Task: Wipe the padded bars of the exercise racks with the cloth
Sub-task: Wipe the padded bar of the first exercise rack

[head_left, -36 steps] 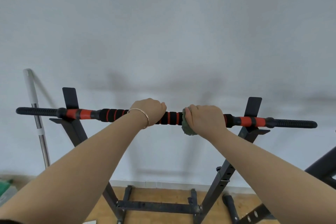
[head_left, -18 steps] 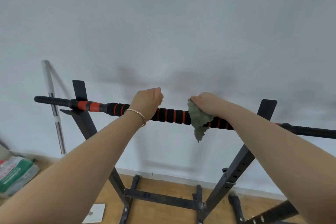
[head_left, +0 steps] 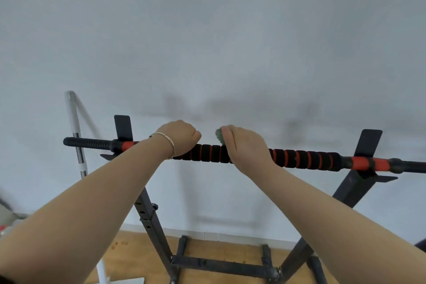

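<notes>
Under our right hand (head_left: 246,147), which clasps the cloth (head_left: 220,136), lies the middle of the padded bar (head_left: 299,158); our left hand (head_left: 181,137) grips it alongside. We judge wiping midway.

The bar (head_left: 299,158) runs left to right in front of me, lying across the rack (head_left: 151,217) in the left hook (head_left: 123,127) and the right hook (head_left: 368,143), each end reaching out past its hook. My left hand (head_left: 179,137) grips the bar just right of the left hook. My right hand (head_left: 246,147) sits on the bar further right, near the left hand, with a short stretch of bar between them. The cloth (head_left: 219,136) lies under my right hand, against the bar, poking out at the hand's far left edge. The rack stands on the floor (head_left: 219,249) before the wall (head_left: 207,41), its crossbar (head_left: 221,265) low between the uprights. A pole (head_left: 73,122) leans on the wall left of the rack, behind the bar's left end
</notes>
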`<action>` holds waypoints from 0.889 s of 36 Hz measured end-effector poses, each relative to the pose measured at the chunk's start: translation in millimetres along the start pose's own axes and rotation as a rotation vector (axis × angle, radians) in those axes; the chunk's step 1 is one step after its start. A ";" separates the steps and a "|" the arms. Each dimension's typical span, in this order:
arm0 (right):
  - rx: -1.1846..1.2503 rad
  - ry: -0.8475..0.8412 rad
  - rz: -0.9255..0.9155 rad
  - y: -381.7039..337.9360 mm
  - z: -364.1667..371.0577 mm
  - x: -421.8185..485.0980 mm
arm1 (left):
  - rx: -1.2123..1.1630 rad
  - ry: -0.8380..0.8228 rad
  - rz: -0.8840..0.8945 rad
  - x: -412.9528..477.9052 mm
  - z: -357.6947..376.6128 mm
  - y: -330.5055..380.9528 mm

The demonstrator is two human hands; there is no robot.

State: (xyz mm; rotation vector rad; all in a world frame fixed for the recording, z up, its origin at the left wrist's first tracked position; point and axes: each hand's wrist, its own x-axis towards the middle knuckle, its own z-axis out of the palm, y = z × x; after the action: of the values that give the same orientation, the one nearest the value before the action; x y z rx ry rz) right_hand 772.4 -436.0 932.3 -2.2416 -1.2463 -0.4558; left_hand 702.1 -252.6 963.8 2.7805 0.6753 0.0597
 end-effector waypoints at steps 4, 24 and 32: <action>-0.286 0.078 -0.112 7.2 18.3 -12.0 | -0.040 -0.149 0.002 4.1 2.9 -14.3; -0.527 -0.095 0.055 -28.0 35.7 3.0 | 0.191 -0.042 0.115 7.9 14.1 -19.2; -0.547 0.206 0.142 -14.3 42.6 -12.4 | 0.318 -0.050 0.162 10.0 13.1 -20.0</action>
State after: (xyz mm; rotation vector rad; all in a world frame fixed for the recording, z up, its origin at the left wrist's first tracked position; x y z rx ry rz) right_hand 755.3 -412.8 895.7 -2.6171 -0.9228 -1.0448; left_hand 703.5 -234.4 945.4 3.1251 0.4820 -0.0928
